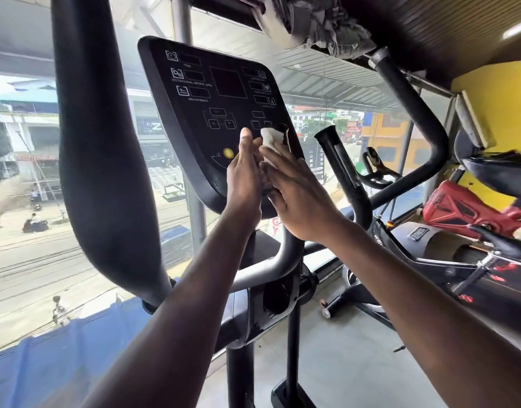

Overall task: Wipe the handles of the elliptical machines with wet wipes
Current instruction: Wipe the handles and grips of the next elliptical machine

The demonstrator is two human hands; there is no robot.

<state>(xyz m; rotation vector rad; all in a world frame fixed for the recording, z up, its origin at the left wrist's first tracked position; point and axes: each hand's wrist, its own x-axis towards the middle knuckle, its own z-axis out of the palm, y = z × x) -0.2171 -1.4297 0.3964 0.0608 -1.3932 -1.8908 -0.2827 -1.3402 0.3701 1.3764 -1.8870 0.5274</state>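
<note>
A crumpled white wet wipe (271,139) sits between my two hands in front of the lower right part of the elliptical's black console (212,92). My left hand (244,175) stands upright with straight fingers against the wipe. My right hand (297,198) lies over the wipe from the right and holds it; its thumb is hidden. The thick black left handle (106,148) rises close on the left. The right handle (412,113) curves up at the right. A short black grip (340,163) stands just right of the console, and a grey fixed handlebar (268,269) bends below it.
A large window (23,201) behind the machine overlooks a street. To the right stand an exercise bike (430,254) and red equipment (465,207) by a yellow wall. Torn ceiling material (318,22) hangs overhead. The grey floor (341,363) lies beside the machine's post.
</note>
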